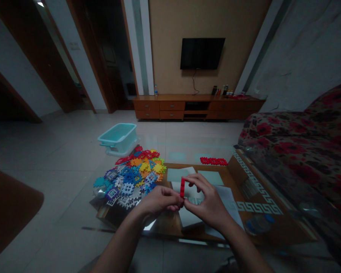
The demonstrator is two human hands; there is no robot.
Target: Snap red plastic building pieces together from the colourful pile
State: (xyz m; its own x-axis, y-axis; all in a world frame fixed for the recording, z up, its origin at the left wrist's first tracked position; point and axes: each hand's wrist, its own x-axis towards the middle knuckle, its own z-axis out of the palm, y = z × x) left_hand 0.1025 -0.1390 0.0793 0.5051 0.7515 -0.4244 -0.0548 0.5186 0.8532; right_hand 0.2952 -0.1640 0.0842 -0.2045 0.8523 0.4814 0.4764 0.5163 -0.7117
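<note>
A red interlocking plastic building piece (pixel 182 187) is held up nearly upright and seen edge-on above the glass table. My left hand (pixel 161 199) pinches it near its lower end, thumb and fingers closed. My right hand (pixel 206 199) spans it, with the thumb low and the index finger near the top. Left of my hands lies a heap of notched plastic building pieces (pixel 133 176) in red, orange, yellow, blue, white and purple. Farther off, a joined strip of red pieces (pixel 213 161) lies on the glass.
A light-blue plastic basin (pixel 118 135) stands beyond the heap. Papers (pixel 226 201) and a bottle with a blue cap (pixel 260 223) show at the glass table (pixel 261 207). A floral sofa (pixel 301 151) is on the right, a low wooden cabinet (pixel 172 108) at the far wall.
</note>
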